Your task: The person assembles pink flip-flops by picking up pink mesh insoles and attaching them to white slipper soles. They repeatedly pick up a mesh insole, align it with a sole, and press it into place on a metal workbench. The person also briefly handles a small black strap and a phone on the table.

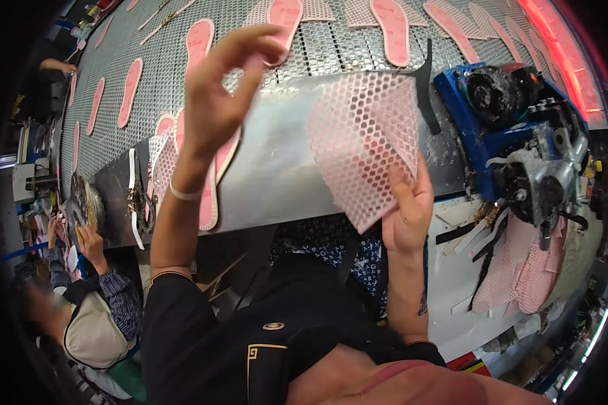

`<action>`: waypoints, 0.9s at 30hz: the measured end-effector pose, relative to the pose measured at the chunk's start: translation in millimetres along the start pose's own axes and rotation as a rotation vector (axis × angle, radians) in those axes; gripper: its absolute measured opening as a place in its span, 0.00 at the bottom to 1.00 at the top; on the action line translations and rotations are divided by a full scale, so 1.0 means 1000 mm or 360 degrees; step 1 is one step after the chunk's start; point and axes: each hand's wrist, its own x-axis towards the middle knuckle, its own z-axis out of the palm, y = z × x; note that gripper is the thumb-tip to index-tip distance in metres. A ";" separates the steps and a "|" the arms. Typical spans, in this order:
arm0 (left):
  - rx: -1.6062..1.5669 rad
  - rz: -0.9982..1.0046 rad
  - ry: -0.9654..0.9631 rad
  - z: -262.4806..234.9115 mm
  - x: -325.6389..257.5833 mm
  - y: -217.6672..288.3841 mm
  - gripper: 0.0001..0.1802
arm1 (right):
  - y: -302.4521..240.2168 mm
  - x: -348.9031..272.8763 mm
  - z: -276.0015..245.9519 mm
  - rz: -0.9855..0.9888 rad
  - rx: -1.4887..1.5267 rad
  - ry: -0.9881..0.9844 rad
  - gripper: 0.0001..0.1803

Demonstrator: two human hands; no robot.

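Note:
My right hand (408, 210) holds a pink honeycomb mesh sheet (366, 145) by its lower edge, lifted over a metal bench plate (277, 169). My left hand (217, 94) is raised above the bench with fingers spread and curled, holding nothing. Just below my left wrist, pink insoles (213, 182) lie stacked on the plate's left end. More pink insoles (393, 27) ride on the perforated conveyor belt (331, 47) beyond.
A blue machine with black wheels (507, 115) stands at the right. Pink mesh pieces (520, 277) and offcuts lie on a white surface below it. Another person (91, 304) sits at the lower left, hand at a small wheel (84, 202).

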 end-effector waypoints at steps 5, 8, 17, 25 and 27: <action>0.1773 -0.0454 0.0334 -0.044 0.007 -0.186 0.39 | -0.008 -0.001 0.002 0.0121 0.0035 -0.0005 0.19; 0.1664 -0.1200 0.0162 -0.060 -0.005 -0.260 0.44 | -0.017 0.010 0.017 0.0153 0.0064 -0.0068 0.19; 0.1129 -0.1371 0.0471 -0.110 -0.003 -0.221 0.46 | 0.002 0.119 0.138 0.0185 0.0134 -0.0594 0.22; 0.0951 -0.1182 0.0667 -0.145 -0.039 -0.111 0.56 | 0.174 0.284 0.239 0.0057 0.0010 -0.0290 0.27; 0.0954 -0.1292 0.0644 -0.151 -0.059 -0.107 0.57 | 0.198 0.228 0.246 0.0264 -0.0697 -0.0294 0.34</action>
